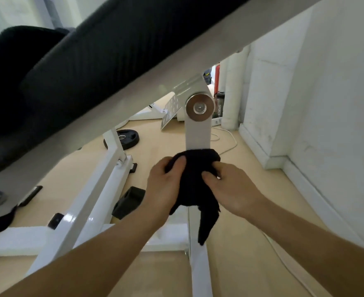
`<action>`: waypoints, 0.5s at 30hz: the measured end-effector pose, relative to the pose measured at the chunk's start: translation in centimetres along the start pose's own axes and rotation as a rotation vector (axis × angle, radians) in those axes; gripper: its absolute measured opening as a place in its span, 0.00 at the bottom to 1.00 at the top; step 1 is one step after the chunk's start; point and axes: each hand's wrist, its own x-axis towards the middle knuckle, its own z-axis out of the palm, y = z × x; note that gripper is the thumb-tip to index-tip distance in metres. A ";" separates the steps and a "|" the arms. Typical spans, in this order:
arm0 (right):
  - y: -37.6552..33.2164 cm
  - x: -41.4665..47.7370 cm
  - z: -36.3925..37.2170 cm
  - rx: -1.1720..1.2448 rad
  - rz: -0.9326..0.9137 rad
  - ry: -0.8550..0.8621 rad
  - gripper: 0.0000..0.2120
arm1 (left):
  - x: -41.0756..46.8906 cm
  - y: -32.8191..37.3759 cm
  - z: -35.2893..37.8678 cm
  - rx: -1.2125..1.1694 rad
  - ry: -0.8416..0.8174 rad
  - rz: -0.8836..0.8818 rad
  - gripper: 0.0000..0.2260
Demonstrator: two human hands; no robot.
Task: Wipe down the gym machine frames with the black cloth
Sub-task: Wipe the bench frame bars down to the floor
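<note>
gripped black cloth (190, 183) with left hand (166, 186) and right hand (232, 189), fingers curled into it from either side. held it bunched around white upright post (198, 136), below round steel cap (200, 107), with one loose end hanging down.

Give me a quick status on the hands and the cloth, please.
Gripping black cloth: left hand, right hand. Cloth wrapped round white upright post below pivot bolt. Overhead black pad clear.

Under you, the pale wooden floor (161, 144) bears the white steel machine frame (15, 241), a black round weight plate (127, 138), a black wedge-shaped block (129, 202) and a thin white cable (234, 142).
</note>
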 end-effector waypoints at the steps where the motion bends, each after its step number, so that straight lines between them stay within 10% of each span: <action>1: -0.7 -0.1 0.0 -0.127 -0.064 0.050 0.13 | 0.4 0.3 -0.2 -0.040 0.055 0.024 0.04; 7: -4.5 0.5 2.0 -0.394 -0.366 0.085 0.03 | 1.6 0.4 -0.8 0.144 0.202 0.130 0.06; 15: -3.9 0.3 4.2 0.308 -0.047 0.396 0.17 | 1.6 0.9 1.7 0.126 -0.035 0.160 0.11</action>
